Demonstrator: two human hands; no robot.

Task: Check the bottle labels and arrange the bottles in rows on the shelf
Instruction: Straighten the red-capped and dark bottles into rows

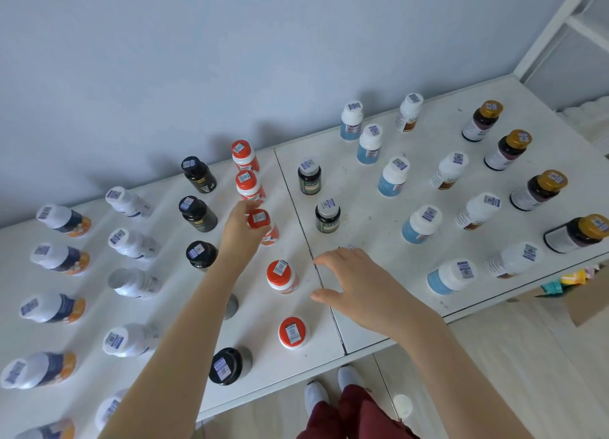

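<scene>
- White shelf top (362,208), two panels meeting at a seam (296,208), ran along a pale wall (230,60) and carried upright bottles in slanting rows.
- One red-capped bottle (262,223) stood third in the red row on the left panel, just left of the seam.
- Left hand (242,229) gripped that bottle at the cap, fingers curled round it.
- Right hand (359,287) hovered over the seam nearer the person, wide, with fingers spread and bent and the thumb well apart. It plainly held nothing. A scrap of label showed at its fingertips, the rest hidden.
- Four other red caps (282,275) completed the row, two behind the gripped bottle and two nearer.
- Black bottles (197,213) lined up just left of the red row, with the left forearm crossing over them.
- White bottles (131,242) came next to the left, then navy-and-orange bottles (59,257) at the far left.
- Two grey-capped bottles (327,216) stood on the right panel, just beyond the right hand.
- Blue-labelled bottles (421,223), brown-labelled bottles (478,211) and gold-capped bottles (538,190) followed in rows toward the right.
- Most caps bore a small barcode sticker.
- White frame (560,20) rose at the far right end.
- Cardboard box (586,303) sat below the right edge on a pale wood floor (494,356).
- White shoes (316,397) and dark red trousers (356,415) showed beneath the front edge.
</scene>
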